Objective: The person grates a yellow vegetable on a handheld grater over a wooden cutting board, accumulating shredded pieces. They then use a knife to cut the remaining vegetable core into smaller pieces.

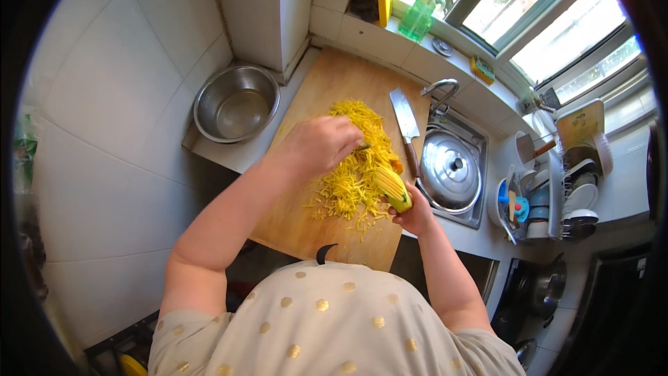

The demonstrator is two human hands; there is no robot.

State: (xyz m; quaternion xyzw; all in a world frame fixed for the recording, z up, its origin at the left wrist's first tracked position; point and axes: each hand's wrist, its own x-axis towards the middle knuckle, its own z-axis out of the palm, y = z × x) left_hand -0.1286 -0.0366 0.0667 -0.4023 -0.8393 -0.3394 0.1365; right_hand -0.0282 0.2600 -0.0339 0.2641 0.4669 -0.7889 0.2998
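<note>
Over a wooden cutting board [297, 99], my left hand [321, 143] is curled closed above a heap of yellow shreds [360, 183]. A small dark object [364, 145], perhaps part of a shredding tool, pokes out from its fingers; blur and the fingers conceal the rest. My right hand [417, 211] grips a yellow-green piece of squash or similar produce [392, 188] near the board's right side. Its upper face is ridged with grooves, and the lower end keeps green skin. An orange piece [396, 166] lies just beyond it. A cleaver [406, 120] with a wooden handle rests along the board's right edge.
Left of the board stands a steel basin [237, 104]. On the right, a metal lid [451, 169] covers much of the sink [482, 188], below a faucet [441, 91]. Farther right is a dish rack [558, 203]. A green soap bottle [420, 13] and sponge [482, 70] occupy the windowsill.
</note>
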